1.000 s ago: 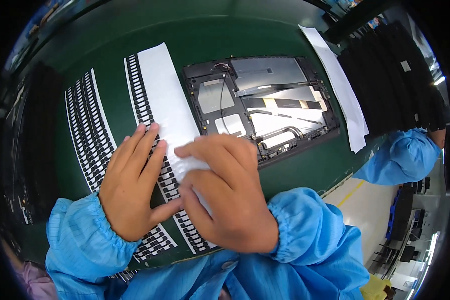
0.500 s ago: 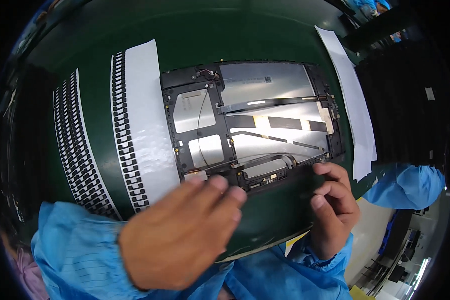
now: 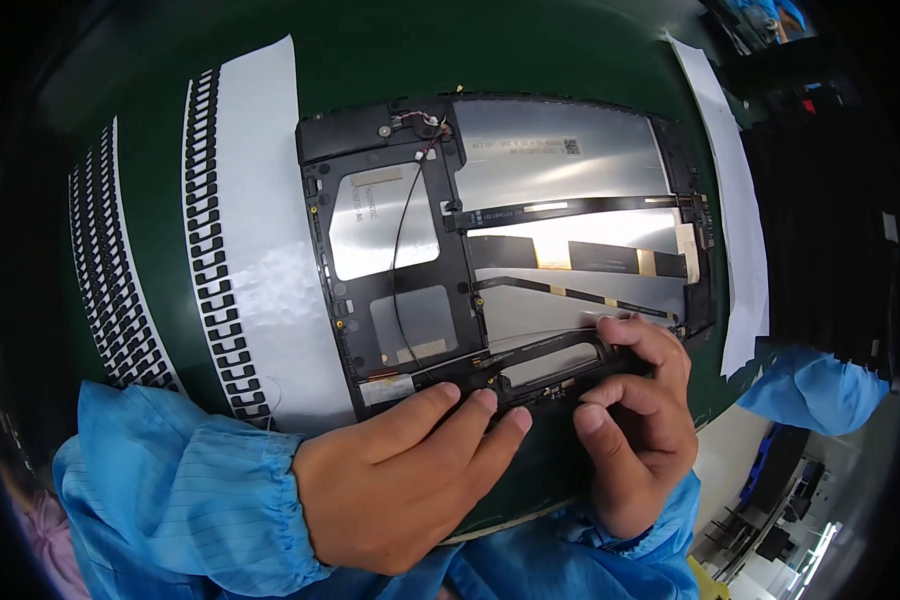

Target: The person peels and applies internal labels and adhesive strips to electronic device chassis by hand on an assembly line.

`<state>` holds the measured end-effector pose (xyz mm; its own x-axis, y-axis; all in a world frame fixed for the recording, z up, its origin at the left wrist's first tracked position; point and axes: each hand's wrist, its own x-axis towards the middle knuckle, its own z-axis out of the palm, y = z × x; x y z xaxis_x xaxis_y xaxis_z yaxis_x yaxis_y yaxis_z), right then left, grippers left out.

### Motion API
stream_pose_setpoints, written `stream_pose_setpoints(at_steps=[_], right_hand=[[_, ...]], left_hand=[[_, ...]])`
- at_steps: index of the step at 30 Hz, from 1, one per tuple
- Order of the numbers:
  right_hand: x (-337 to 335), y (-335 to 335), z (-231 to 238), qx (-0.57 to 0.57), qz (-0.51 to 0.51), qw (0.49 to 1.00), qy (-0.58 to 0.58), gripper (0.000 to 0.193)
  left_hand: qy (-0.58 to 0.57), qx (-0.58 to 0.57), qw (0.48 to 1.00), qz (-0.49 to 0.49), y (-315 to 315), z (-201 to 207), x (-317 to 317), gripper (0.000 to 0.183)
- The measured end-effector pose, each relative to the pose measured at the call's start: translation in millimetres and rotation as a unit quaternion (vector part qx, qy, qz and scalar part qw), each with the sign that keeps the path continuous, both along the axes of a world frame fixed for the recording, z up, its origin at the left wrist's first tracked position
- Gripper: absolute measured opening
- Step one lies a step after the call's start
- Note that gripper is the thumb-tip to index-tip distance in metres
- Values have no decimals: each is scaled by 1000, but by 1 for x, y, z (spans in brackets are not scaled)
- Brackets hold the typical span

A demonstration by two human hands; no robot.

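Note:
An opened flat electronic device, a black frame with silvery metal panels (image 3: 560, 150), lies in front of me, probably a tablet. My left hand (image 3: 400, 480) rests with fingers stretched out along its near edge, fingertips on the black frame. My right hand (image 3: 640, 430) is at the near right part, fingers bent and apart, with the index fingertip touching by a curved black flex cable (image 3: 560, 348). Nothing shows between its thumb and fingers. A thin black wire (image 3: 396, 260) runs down the left section, and flat black ribbon cables (image 3: 570, 207) cross the metal.
To the left lie a white sheet with a column of black adhesive pieces (image 3: 207, 230) and another sheet of such pieces (image 3: 110, 270) on the green table (image 3: 390, 60). A white paper strip (image 3: 735, 220) lies right of the device. A blue sleeve (image 3: 815, 390) shows at the right.
My left hand has moved right and settled on the near edge of the device. My right hand has shifted slightly left. The view has shifted, so the device appears closer.

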<state>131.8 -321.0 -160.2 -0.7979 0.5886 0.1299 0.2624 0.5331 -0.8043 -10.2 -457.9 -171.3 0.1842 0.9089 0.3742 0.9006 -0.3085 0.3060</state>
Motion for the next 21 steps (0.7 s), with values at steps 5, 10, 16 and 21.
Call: stream_pose_setpoints(at_steps=[5,10,16,21], right_hand=[[-2,-1,1,4,10,1000,-15,11],[-1,-2,1,-5,2,1000,-14,11],[-2,-3,2,7,2,1000,-26,11],[-2,-2,2,18,-1,999,-32,12]], left_hand=[[6,5,1000,13,-2,-1,0,14],[5,5,1000,11,-3,1,0,14],[-4,8,1000,15,-4,0,1,16],[7,-2,1000,1,-1,1,0,18]])
